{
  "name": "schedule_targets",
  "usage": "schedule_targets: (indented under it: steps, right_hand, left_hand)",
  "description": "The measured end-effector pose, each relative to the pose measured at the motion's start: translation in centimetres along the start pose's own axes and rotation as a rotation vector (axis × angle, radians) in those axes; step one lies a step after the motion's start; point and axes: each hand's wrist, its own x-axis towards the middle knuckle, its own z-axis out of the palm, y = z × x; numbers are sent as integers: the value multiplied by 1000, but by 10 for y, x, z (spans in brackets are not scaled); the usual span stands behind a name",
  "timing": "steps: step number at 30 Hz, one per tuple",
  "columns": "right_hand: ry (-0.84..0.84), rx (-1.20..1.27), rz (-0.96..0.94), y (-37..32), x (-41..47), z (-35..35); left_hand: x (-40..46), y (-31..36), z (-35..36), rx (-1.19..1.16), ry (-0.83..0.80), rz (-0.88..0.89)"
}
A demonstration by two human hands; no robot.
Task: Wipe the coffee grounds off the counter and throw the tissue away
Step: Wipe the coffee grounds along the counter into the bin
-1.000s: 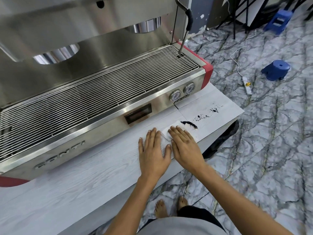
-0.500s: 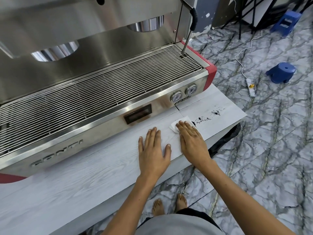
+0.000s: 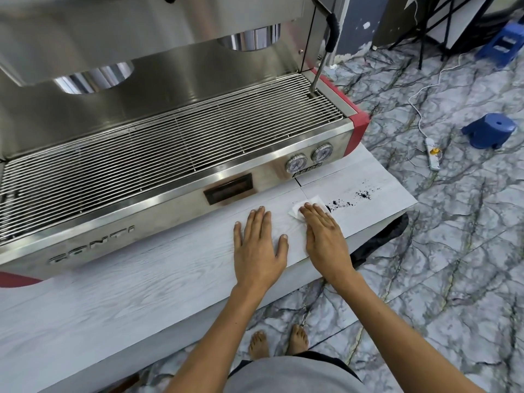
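A white tissue (image 3: 307, 206) lies flat on the pale wood-grain counter (image 3: 141, 279), mostly hidden under my right hand (image 3: 326, 239), which presses on it palm down with fingers together. Black coffee grounds (image 3: 341, 205) are strewn on the counter just right of the tissue, with a second patch (image 3: 364, 194) further right. My left hand (image 3: 258, 245) rests flat and spread on the bare counter, a little left of the tissue, holding nothing.
A large steel espresso machine (image 3: 170, 143) with a wire drip grate fills the counter's back; its steam wand (image 3: 321, 61) hangs at the right. The counter ends at right (image 3: 408, 205). On the marble floor lie a blue stool (image 3: 487, 131) and a power strip (image 3: 432, 157).
My right hand slid the tissue rightwards along the counter, away from the left hand, pushing the nearest heap of grounds. The left hand stayed flat in place.
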Motion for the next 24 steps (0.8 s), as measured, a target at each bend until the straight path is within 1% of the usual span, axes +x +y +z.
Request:
schedule_targets:
  steps: [2,4,7,10,15,21,24]
  right_hand:
    - [54,71,-3,-4,0,-7]
    - [66,91,-58,-12,0,-11]
    - [-25,48,-149,-21,5,-7]
    - [-125,-41,-169,-22,12,3]
    - [-162,-139,-120,-17,18,8]
    - [-151,-162,-55,-11,13,5]
    - [-109,-159,-52,-5,7,4]
  left_hand:
    - [-1,0,1,1,10,2]
    - [-1,1,1,8,16,0]
    - [0,0,1,23,18,1]
    - [-1,-1,1,43,-3,-5]
    - [-1,2,0,96,-22,-37]
    - [-1,5,1,132,-48,-62]
    - [0,5,2,143,-56,-66]
